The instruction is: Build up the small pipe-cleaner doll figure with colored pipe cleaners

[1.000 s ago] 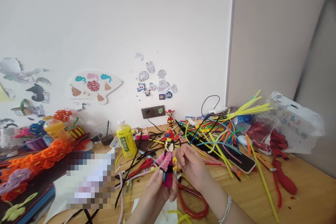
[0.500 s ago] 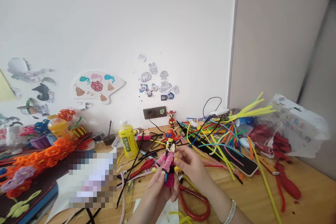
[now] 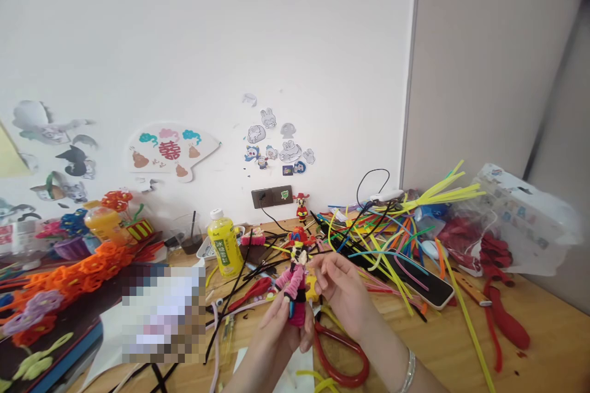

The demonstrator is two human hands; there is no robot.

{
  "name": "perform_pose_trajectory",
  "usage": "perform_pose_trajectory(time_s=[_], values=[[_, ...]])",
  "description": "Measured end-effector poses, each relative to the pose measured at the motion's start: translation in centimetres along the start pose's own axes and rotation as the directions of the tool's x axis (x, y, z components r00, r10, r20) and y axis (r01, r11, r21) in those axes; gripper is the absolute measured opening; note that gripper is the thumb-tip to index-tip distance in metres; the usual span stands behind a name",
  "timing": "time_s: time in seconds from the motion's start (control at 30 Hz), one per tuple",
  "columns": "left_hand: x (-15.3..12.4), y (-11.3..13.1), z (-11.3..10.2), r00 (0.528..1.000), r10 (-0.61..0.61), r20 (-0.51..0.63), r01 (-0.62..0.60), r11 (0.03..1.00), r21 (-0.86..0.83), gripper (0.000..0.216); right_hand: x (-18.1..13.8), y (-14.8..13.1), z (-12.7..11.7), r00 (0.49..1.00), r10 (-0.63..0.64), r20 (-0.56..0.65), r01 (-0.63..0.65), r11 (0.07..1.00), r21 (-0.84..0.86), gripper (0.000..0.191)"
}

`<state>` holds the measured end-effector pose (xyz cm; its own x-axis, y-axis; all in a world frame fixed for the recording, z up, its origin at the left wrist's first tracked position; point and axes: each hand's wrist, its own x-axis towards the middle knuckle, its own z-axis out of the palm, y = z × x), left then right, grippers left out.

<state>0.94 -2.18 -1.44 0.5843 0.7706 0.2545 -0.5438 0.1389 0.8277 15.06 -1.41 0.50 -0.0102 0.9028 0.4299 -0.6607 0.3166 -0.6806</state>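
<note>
A small pipe-cleaner doll (image 3: 295, 282) stands upright in my left hand (image 3: 275, 325), whose fingers and thumb wrap round its lower part. The doll has a pale head with black and yellow on top, pink fuzzy sleeves and a magenta base. My right hand (image 3: 343, 285) is just right of the doll's head, its fingers loosely bent and apart, with nothing visible in them. Whether a fingertip still touches the doll is hard to tell. Behind the doll lies a red and blue fuzzy piece (image 3: 299, 236). Red-handled scissors (image 3: 343, 374) lie below my right hand.
A yellow drink bottle (image 3: 224, 244) stands left of the doll. Many coloured pipe cleaners (image 3: 382, 227) pile up at the right, partly over a phone (image 3: 437, 295). A red-hatted figure (image 3: 301, 207) stands by the wall. Orange fuzzy flowers (image 3: 87, 270) fill the left side.
My right hand's fingers have drawn back slightly to the right from the doll's head and loosened. My left hand and the doll have hardly moved.
</note>
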Motion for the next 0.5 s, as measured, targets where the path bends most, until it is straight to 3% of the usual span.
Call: perform_pose_trajectory(time_s=[0.13, 0.33, 0.5], values=[[-0.1, 0.0, 0.0, 1.000, -0.003, 0.003, 0.003, 1.000, -0.004, 0.026, 0.0, 0.2, 0.2, 0.999, 0.041, 0.001, -0.041, 0.998, 0.053, 0.020], [-0.2, 0.1, 0.0, 1.000, -0.011, 0.010, 0.011, 1.000, -0.003, 0.025, 0.5, 0.3, -0.1, 0.990, 0.076, -0.116, -0.074, 0.997, 0.028, 0.023], [-0.1, 0.1, -0.3, 1.000, 0.018, 0.025, -0.017, 1.000, -0.003, 0.025, 1.8, -0.3, -2.6, 0.938, -0.001, -0.347, -0.002, 1.000, -0.009, 0.023]])
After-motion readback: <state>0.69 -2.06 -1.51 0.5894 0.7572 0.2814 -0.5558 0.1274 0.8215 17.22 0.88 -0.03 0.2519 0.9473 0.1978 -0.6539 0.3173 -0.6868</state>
